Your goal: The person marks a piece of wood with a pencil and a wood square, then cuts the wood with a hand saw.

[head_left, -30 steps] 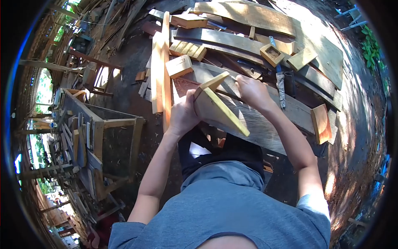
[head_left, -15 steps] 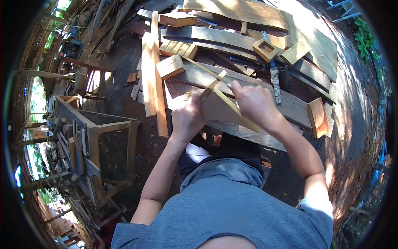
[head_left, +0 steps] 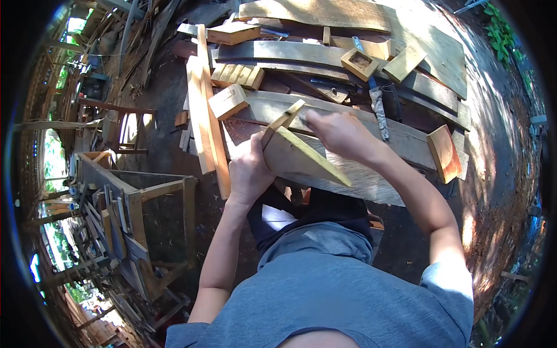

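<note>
My left hand (head_left: 250,165) is closed around the lower end of a short, narrow wooden strip (head_left: 288,116) pointing up and to the right. Against that strip lies a flat, tapering wooden piece (head_left: 307,159) with a pale long edge, its tip reaching toward the lower right. My right hand (head_left: 342,134) is curled into a fist just above the piece, beside the strip's upper end. A small greyish tip (head_left: 303,118) shows at its thumb side; what the fist holds is otherwise hidden. Under both hands is a plank bench top (head_left: 400,136).
Left of the hands lie a pale wood block (head_left: 228,102), a grooved block (head_left: 238,76) and long timber strips (head_left: 203,116). A hollowed box (head_left: 358,64), a wrapped-handle tool (head_left: 378,110) and a reddish block (head_left: 444,153) sit farther right. A wooden frame (head_left: 133,200) stands at left.
The right hand has moved slightly left and up. A thin pale strip that ran from the blocks toward the hands no longer shows there. The left hand and wooden piece shifted slightly down-left.
</note>
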`<state>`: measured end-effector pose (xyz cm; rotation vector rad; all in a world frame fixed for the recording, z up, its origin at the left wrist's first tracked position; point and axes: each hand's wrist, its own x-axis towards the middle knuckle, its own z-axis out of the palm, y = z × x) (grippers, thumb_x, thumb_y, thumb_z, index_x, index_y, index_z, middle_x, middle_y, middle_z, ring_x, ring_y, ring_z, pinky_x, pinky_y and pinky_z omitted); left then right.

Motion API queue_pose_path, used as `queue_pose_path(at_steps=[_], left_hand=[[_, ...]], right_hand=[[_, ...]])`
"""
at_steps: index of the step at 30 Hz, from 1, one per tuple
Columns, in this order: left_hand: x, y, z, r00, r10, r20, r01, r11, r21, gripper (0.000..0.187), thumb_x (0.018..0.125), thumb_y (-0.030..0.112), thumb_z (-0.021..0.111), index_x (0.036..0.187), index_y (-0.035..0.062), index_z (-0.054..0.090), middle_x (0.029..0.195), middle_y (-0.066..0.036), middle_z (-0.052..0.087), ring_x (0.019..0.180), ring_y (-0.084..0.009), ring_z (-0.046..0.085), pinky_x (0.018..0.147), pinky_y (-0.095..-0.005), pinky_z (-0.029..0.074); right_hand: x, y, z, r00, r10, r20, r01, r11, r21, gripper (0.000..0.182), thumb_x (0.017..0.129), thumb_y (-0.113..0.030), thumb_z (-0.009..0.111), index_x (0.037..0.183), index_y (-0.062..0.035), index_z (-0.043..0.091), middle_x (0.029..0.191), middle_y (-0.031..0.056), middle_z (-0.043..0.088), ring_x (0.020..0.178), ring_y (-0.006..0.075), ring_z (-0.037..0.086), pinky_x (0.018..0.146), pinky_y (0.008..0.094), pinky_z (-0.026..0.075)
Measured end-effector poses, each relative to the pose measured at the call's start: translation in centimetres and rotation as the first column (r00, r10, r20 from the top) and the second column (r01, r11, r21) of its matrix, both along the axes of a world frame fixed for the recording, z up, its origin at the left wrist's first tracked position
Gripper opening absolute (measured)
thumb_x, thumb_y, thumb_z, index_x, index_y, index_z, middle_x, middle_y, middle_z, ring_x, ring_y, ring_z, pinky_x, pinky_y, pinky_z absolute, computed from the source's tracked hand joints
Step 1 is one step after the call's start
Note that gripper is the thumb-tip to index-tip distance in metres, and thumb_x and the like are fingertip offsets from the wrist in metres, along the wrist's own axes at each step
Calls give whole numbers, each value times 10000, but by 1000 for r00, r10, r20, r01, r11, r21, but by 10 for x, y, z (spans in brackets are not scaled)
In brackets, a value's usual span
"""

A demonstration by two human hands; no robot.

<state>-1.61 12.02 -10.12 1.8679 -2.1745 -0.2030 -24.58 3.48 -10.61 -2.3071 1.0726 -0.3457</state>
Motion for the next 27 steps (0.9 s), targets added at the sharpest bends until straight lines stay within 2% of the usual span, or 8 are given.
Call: queue_pose_path(at_steps=[6, 10, 14, 16, 20, 22, 25, 27], left_hand=[[-3, 4, 2, 993, 75, -94, -74, 997, 11, 642, 729, 285, 805, 1178, 92, 387, 748, -207, 662, 678, -429, 665, 565, -504, 539], [-4, 1, 2, 1000, 23, -2, -23, 998, -51, 681, 709, 314, 821, 1183, 92, 384, 721, -203, 661, 683, -426, 669, 577, -501, 540], [-2, 5, 5, 974, 185, -128, -168, 977, 130, 650, 683, 293, 842, 1148, 67, 448, 823, -181, 656, 765, -401, 672, 643, -472, 542], [-4, 6, 2, 971, 201, -128, -182, 972, 147, 670, 679, 293, 846, 1162, 64, 440, 828, -185, 660, 772, -401, 675, 644, -472, 542], [-11, 5, 7, 997, 75, 20, -76, 997, 21, 750, 669, 298, 855, 1213, 56, 400, 804, -193, 674, 735, -413, 680, 609, -483, 543], [-8, 1, 3, 999, 44, 17, -43, 999, -21, 709, 698, 294, 832, 1199, 69, 383, 748, -204, 671, 710, -421, 679, 593, -482, 546], [-4, 7, -3, 977, 189, -99, -183, 981, 64, 693, 651, 279, 859, 1181, 60, 470, 746, -157, 664, 698, -389, 678, 613, -457, 547], [-9, 7, 2, 991, 123, -51, -121, 992, 38, 713, 673, 281, 846, 1203, 60, 423, 739, -182, 664, 695, -406, 677, 598, -473, 547]], right_hand=[[-3, 8, -4, 998, 10, 66, -5, 996, -87, 133, 974, -160, 488, 1047, -59, 534, 757, 199, 653, 724, 394, 670, 606, 499, 529], [9, -19, -35, 998, -50, 37, 59, 956, -287, 159, 922, -111, 494, 1069, -58, 522, 687, 151, 659, 672, 330, 700, 562, 464, 554], [-4, 16, -1, 996, 87, 32, -83, 989, -120, 170, 913, -115, 507, 1072, -61, 528, 685, 142, 659, 644, 327, 695, 519, 455, 546], [-8, 17, -7, 995, 75, 59, -58, 968, -243, 192, 909, -116, 514, 1093, -62, 526, 688, 135, 661, 631, 325, 693, 504, 447, 547], [10, -23, -50, 998, -63, 6, 62, 952, -299, 257, 895, -110, 530, 1147, -63, 547, 720, 131, 682, 639, 313, 699, 503, 439, 547], [8, -17, -34, 997, -47, -67, 28, 964, -266, 181, 939, -134, 496, 1098, -73, 558, 728, 128, 688, 631, 299, 700, 513, 423, 555], [-2, 19, -1, 988, 73, 139, -36, 968, -249, 192, 930, -121, 503, 1109, -61, 538, 723, 149, 671, 680, 323, 696, 545, 446, 548], [1, 8, -14, 998, 6, 61, 7, 978, -207, 191, 930, -119, 502, 1106, -55, 540, 718, 156, 668, 681, 327, 694, 545, 448, 546]])
